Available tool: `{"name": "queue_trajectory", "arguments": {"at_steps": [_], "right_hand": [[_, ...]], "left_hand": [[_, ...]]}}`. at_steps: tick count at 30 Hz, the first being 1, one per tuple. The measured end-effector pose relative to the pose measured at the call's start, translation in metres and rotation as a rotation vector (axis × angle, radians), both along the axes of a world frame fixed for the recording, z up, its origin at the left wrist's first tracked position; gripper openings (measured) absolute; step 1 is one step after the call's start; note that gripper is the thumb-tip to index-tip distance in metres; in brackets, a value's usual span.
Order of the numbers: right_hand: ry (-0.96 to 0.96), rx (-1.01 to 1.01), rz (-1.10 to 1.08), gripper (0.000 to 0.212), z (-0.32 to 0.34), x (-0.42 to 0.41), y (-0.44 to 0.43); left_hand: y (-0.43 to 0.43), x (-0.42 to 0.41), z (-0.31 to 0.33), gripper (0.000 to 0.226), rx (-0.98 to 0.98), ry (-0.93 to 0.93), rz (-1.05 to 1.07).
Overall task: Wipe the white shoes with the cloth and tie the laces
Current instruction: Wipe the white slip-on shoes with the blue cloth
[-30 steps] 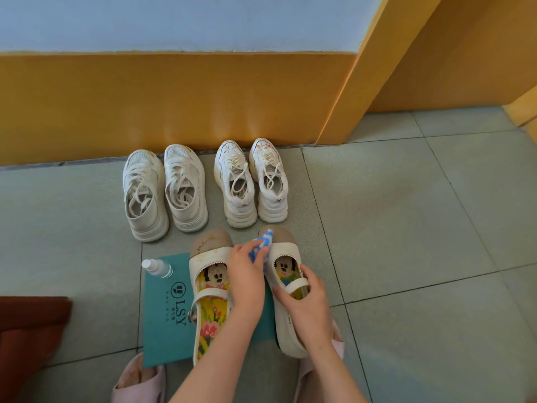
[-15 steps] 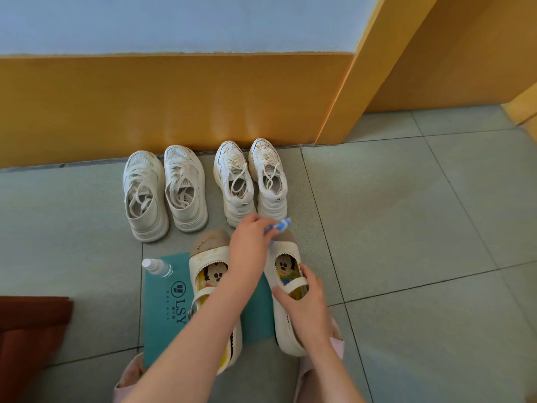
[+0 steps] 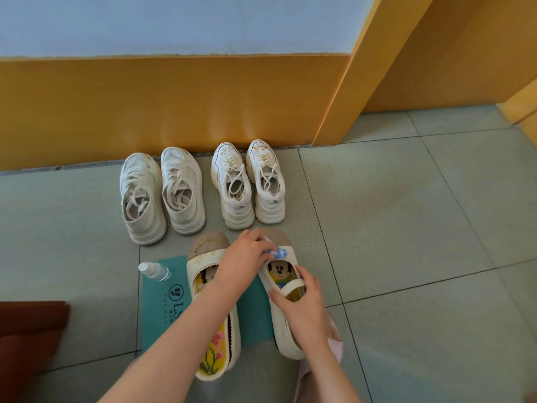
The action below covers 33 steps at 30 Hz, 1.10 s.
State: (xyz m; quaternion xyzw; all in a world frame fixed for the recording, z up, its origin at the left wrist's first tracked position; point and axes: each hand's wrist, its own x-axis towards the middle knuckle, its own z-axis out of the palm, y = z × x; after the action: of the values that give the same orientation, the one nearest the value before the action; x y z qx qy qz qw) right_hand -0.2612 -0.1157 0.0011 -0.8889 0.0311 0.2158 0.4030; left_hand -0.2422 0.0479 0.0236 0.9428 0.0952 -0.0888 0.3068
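One shoe (image 3: pixel 281 325): left fingers (image 3: pixel 253 237) pinch cloth (image 3: pixel 276 253) on its toe, right fingers (image 3: pixel 305 276) grip strap (image 3: pixel 291 286)

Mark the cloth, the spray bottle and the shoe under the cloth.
cloth (image 3: pixel 277 253), head view, its visible blue-and-white patch.
spray bottle (image 3: pixel 154 270), head view, clear body.
shoe under the cloth (image 3: pixel 280 271), head view, printed insole.

Bright, even daylight, soft sheen on the far yellow wall (image 3: pixel 162 106), faint shadows under the shoes (image 3: pixel 203 190), wide-angle bending at edges, near corners slightly blurred
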Motion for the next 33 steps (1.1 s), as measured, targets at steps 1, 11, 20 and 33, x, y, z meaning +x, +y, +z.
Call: {"name": "queue_trajectory", "arguments": {"at_steps": [1,11,20,33], "right_hand": [[-0.002,-0.003,-0.001,0.07,0.0,0.0,0.0],[-0.011,0.026,0.01,0.073,0.002,-0.002,-0.002],[-0.01,0.019,-0.004,0.073,0.001,-0.001,0.001],[0.054,0.085,0.011,0.074,0.0,0.006,-0.003]], "left_hand": [[-0.005,-0.006,0.0,0.028,-0.055,-0.009,0.104],[0.012,0.036,0.019,0.023,-0.119,-0.182,0.247],[0.008,0.024,-0.008,0.026,-0.163,-0.077,0.4],[-0.05,-0.018,-0.009,0.022,-0.459,-0.169,1.017]]}}
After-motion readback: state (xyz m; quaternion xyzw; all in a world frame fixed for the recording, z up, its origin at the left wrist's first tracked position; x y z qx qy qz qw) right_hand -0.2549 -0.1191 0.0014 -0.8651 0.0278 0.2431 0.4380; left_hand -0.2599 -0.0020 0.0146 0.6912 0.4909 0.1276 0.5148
